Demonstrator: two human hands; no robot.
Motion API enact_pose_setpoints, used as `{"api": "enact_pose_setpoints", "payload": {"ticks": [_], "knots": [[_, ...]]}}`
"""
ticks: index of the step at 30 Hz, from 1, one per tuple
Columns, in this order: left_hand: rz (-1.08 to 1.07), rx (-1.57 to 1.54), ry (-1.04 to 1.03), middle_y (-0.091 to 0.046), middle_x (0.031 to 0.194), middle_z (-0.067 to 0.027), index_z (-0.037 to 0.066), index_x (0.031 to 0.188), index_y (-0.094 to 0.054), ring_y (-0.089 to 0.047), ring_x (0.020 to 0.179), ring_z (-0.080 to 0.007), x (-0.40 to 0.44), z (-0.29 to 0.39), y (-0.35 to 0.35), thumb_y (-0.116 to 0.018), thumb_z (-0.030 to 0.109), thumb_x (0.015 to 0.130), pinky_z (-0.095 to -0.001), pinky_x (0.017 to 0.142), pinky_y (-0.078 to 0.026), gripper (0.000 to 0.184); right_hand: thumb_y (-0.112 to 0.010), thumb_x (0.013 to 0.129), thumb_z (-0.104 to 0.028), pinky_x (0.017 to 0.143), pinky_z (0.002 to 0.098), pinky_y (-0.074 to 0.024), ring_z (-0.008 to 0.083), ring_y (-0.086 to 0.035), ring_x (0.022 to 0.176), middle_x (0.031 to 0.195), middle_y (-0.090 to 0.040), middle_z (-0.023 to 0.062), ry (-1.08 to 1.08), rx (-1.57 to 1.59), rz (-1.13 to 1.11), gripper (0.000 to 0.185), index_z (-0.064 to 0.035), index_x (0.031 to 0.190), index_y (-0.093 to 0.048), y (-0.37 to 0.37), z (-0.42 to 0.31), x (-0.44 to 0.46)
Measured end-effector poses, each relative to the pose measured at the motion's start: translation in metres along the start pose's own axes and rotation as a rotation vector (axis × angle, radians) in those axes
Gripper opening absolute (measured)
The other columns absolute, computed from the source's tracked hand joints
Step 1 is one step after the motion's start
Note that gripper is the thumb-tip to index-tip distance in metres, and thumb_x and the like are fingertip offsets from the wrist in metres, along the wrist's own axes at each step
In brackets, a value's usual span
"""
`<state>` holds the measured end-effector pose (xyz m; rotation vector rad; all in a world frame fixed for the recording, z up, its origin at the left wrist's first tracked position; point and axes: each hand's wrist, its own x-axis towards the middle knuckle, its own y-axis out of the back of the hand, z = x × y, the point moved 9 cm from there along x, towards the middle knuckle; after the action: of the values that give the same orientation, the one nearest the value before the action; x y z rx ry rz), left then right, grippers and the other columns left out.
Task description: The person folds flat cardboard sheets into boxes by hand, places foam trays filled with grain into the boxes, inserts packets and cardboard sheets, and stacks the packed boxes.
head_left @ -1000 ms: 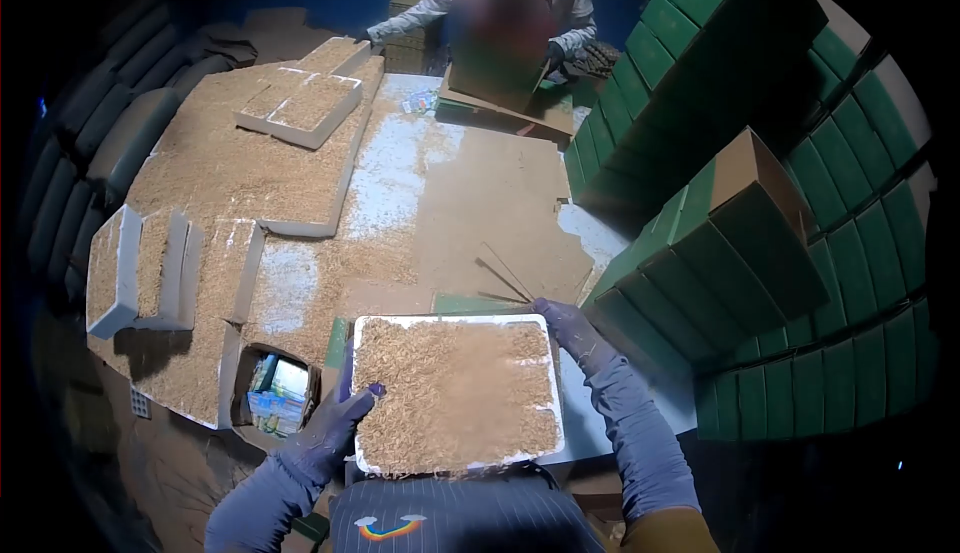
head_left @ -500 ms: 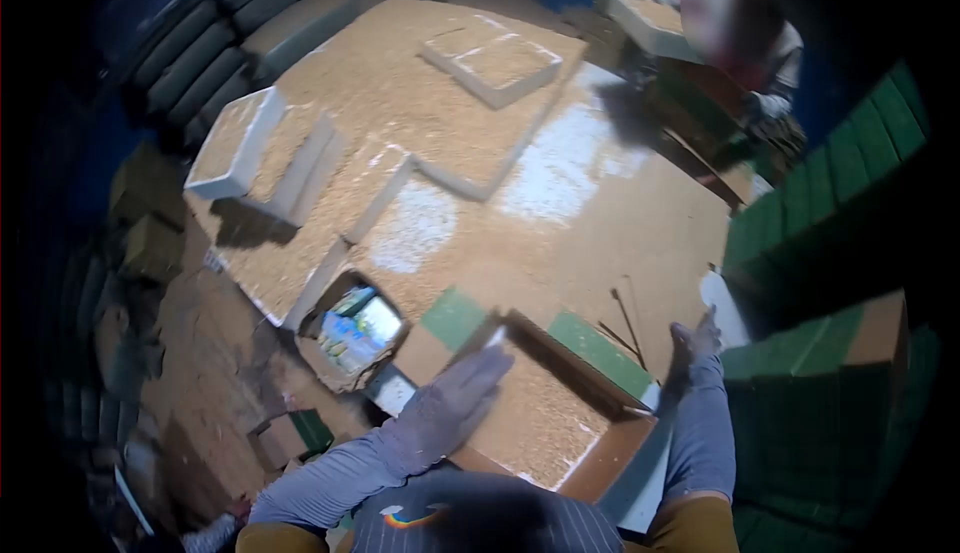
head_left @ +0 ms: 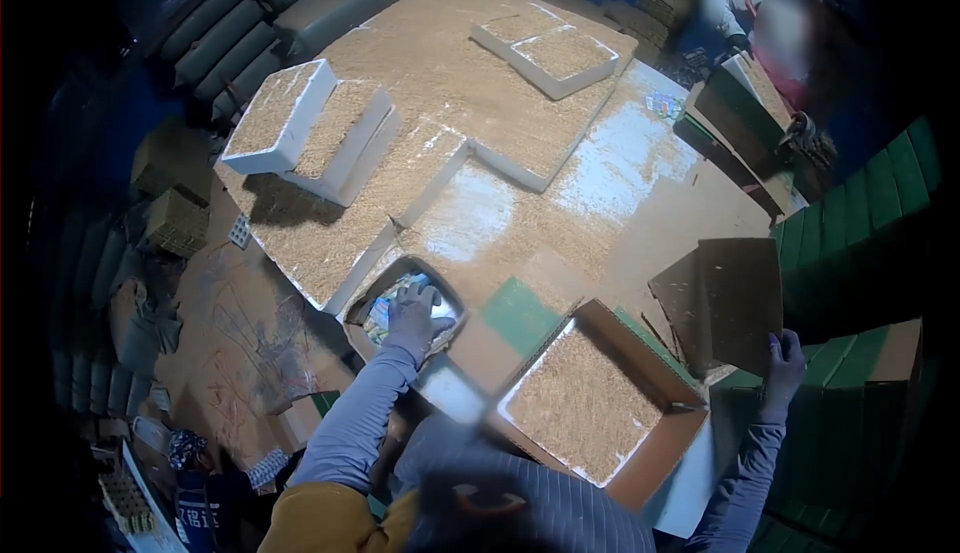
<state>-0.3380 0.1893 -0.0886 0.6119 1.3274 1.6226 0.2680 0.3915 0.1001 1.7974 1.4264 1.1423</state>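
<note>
My left hand [head_left: 408, 321], gloved, reaches into a small brown container [head_left: 352, 338] of colourful packets [head_left: 376, 315]; its fingers are apart and curved over them, their tips partly hidden. My right hand [head_left: 785, 361] grips the lower right edge of a brown cardboard sheet [head_left: 740, 298], raised at the right of the table. In front of me is an open carton [head_left: 655, 458] with a green-marked flap. Inside it lies a white-edged block topped with tan, grainy material [head_left: 580, 403].
More white-sided blocks [head_left: 280, 118] sit on the large tan-covered table [head_left: 430, 48]. Green cartons [head_left: 850, 193] are stacked at the right. A co-worker [head_left: 775, 48] handles a carton [head_left: 740, 118] at the far right. Another person [head_left: 205, 483] is at lower left; filled sacks [head_left: 215, 28] line the left.
My left hand has moved from the open carton into the packet container. My right hand has taken hold of the cardboard sheet and lifted it. The co-worker's carton is now tilted.
</note>
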Motion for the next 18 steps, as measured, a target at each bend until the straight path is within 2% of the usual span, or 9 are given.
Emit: {"api": "enact_pose_setpoints", "payload": {"ticks": [1,4,5,8,10,12,15,18], "knots": [[-0.020,-0.049,-0.019,-0.055,0.115,-0.0088,0.015,0.099,-0.062,-0.049,0.118,-0.0323,0.002,-0.006,-0.007,-0.080,0.036,0.070,-0.0463,0.097,-0.040,0.040,-0.067,0.091,-0.019,0.073,0.0329,-0.0478,0.0197,-0.061,0.078,0.089,-0.067,0.0123,0.011,0.082,0.021,0.021,-0.0011,0.102,-0.063,0.013,-0.009,-0.014],[0.005,-0.153,-0.067,-0.063,0.108,-0.0109,0.012,0.093,-0.070,-0.057,0.108,-0.0322,0.007,-0.008,-0.001,-0.076,0.033,0.076,-0.0425,0.093,-0.046,0.028,-0.066,0.093,-0.019,0.074,0.0290,-0.0454,0.0146,-0.057,0.079,0.087,-0.065,0.0079,-0.047,0.208,0.071,0.022,0.0015,0.100,-0.063,0.044,-0.029,-0.059],[0.002,-0.159,-0.044,-0.065,0.103,-0.0127,0.010,0.090,-0.072,-0.059,0.104,-0.0316,0.005,-0.002,0.011,-0.070,0.031,0.082,-0.0418,0.091,-0.047,0.023,-0.066,0.093,-0.019,0.074,0.0282,-0.0449,0.0142,-0.057,0.079,0.087,-0.065,0.0074,-0.085,0.251,0.076,0.022,0.0016,0.100,-0.063,0.051,-0.025,-0.075],[-0.098,-0.326,-0.059,-0.066,0.105,-0.0136,0.010,0.095,-0.074,-0.061,0.102,-0.0318,-0.004,-0.003,0.022,-0.065,0.031,0.085,-0.0424,0.090,-0.047,0.024,-0.066,0.093,-0.018,0.074,0.0256,-0.0426,0.0121,-0.054,0.079,0.087,-0.064,0.0051,-0.139,0.303,0.177,0.020,0.0013,0.100,-0.064,0.076,-0.048,-0.113],[-0.088,-0.204,-0.080,-0.066,0.106,-0.0144,0.010,0.094,-0.075,-0.061,0.103,-0.0318,-0.005,-0.010,0.017,-0.061,0.031,0.087,-0.0415,0.090,-0.046,0.026,-0.066,0.093,-0.017,0.074,0.0257,-0.0423,0.0117,-0.054,0.080,0.087,-0.063,0.0048,-0.153,0.337,0.226,0.020,0.0009,0.099,-0.065,0.088,-0.051,-0.137],[0.012,-0.243,-0.124,-0.068,0.103,-0.0150,0.008,0.092,-0.075,-0.063,0.100,-0.0338,-0.002,-0.017,0.010,-0.061,0.031,0.088,-0.0422,0.089,-0.047,0.028,-0.065,0.093,-0.017,0.075,0.0253,-0.0422,0.0119,-0.054,0.080,0.088,-0.063,0.0043,-0.194,0.315,0.214,0.019,0.0005,0.100,-0.065,0.092,-0.050,-0.153],[0.021,-0.302,-0.050,-0.070,0.094,-0.0178,0.005,0.093,-0.074,-0.066,0.091,-0.0344,0.000,-0.013,0.025,-0.062,0.030,0.087,-0.0409,0.082,-0.049,0.029,-0.065,0.093,-0.017,0.076,0.0247,-0.0426,0.0124,-0.055,0.081,0.088,-0.063,0.0043,-0.253,0.324,0.192,0.018,0.0005,0.099,-0.065,0.094,-0.046,-0.166],[-0.001,-0.626,0.179,-0.071,0.084,-0.0180,0.000,0.094,-0.073,-0.068,0.076,-0.0287,0.013,-0.044,0.015,-0.064,0.029,0.087,-0.0375,0.072,-0.050,0.031,-0.063,0.094,-0.025,0.075,0.0272,-0.0436,0.0148,-0.056,0.082,0.089,-0.063,0.0047,-0.169,0.285,0.242,0.023,-0.0038,0.103,-0.067,0.102,-0.052,-0.175]]}}
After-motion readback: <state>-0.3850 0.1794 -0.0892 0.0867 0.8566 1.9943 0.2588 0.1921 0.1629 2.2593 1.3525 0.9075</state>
